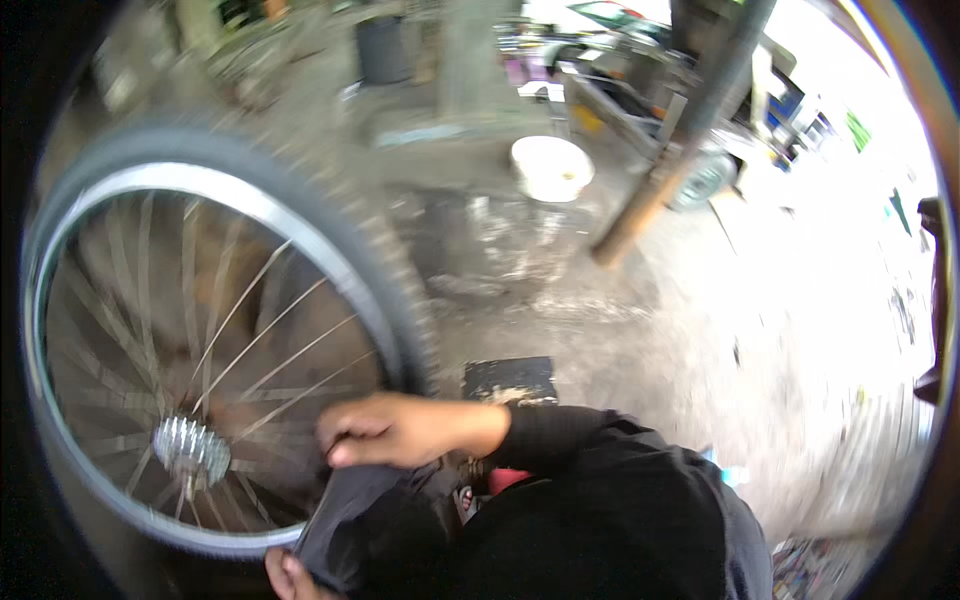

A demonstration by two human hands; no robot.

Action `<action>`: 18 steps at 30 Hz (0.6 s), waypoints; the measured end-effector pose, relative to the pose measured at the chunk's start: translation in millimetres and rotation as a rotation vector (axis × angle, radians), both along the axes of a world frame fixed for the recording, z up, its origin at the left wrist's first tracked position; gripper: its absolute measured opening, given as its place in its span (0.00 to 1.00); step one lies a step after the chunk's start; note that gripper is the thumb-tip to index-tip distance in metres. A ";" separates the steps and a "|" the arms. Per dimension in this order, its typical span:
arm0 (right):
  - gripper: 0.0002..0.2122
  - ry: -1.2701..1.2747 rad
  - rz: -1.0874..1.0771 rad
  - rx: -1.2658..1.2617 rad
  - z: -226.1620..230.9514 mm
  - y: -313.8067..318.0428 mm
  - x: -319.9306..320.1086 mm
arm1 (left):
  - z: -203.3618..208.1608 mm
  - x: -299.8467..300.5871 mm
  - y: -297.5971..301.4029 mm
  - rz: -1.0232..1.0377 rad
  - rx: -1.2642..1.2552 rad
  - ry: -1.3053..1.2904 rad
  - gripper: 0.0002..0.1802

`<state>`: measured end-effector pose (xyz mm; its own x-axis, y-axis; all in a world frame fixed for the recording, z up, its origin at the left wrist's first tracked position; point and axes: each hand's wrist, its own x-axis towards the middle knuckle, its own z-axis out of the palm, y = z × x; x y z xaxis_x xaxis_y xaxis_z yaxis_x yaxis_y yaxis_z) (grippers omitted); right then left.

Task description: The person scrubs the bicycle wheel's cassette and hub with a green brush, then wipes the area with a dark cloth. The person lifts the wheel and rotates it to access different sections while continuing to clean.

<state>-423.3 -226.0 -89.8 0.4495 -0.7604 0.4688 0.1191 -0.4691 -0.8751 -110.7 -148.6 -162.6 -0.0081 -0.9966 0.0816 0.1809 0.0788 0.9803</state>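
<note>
Wheel: a bicycle wheel (200, 330) is standing upright at the left over the concrete floor (640, 330), black knobbly tyre on a shiny metal rim, thin steel spokes running to a toothed silver sprocket (190, 448) at the hub; motion blur is smearing the spokes on its far side.
Dark rubber: a limp, matt black piece, tube or cloth I cannot tell (345, 520), is hanging across the wheel's lower right edge, between the two hands.
Right hand: the right hand (395, 430) is curling into a loose fist, fingers pressing together and pinching the top of the dark rubber just beside the rim.
Left hand: the left hand (285, 578) is being cut off by the lower edge; only knuckles are showing under the rubber, touching it, and its grip is impossible to tell.
Sleeve: a black sleeve (600, 500) is hiding the person's lap and most of the ground below.
Around: a white bucket (551, 166) is sitting well apart on the floor's far side, near a leaning rusty-footed pole (680, 140); a dark square mat (508, 380) is lying just beside the tyre. The background clutter is too blurred to name.
</note>
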 end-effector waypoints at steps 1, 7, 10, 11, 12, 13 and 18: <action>0.13 -0.073 0.037 0.009 0.9 11.7 -2.9 | 22.4 -32.4 4.9 0.285 -0.011 -0.389 0.22; 0.12 -0.256 0.092 0.067 49.2 70.2 -51.5 | 126.8 -100.5 -2.6 0.219 0.117 0.028 0.21; 0.13 -0.219 0.027 0.023 37.4 110.9 -51.7 | 171.9 -123.2 24.0 0.196 0.259 0.324 0.20; 0.16 -0.173 -0.038 -0.035 31.1 125.7 -52.1 | 177.9 -128.1 36.1 0.191 0.311 0.419 0.20; 0.19 -0.134 -0.105 -0.090 25.3 140.6 -53.3 | 176.1 -135.3 47.0 0.157 0.242 0.376 0.20; 0.22 -0.092 -0.168 -0.144 19.7 155.9 -52.5 | 176.5 -139.3 59.8 0.126 0.197 0.349 0.20; 0.29 0.324 -0.510 -0.016 -70.6 230.7 -12.5 | 180.4 -146.4 128.3 -0.006 0.072 0.300 0.20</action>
<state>-435.9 4.6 -160.4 0.1516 -0.9116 0.3822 -0.3956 -0.4103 -0.8217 -257.1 -20.3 17.7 -0.0006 -0.9999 0.0102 0.4630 0.0088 0.8863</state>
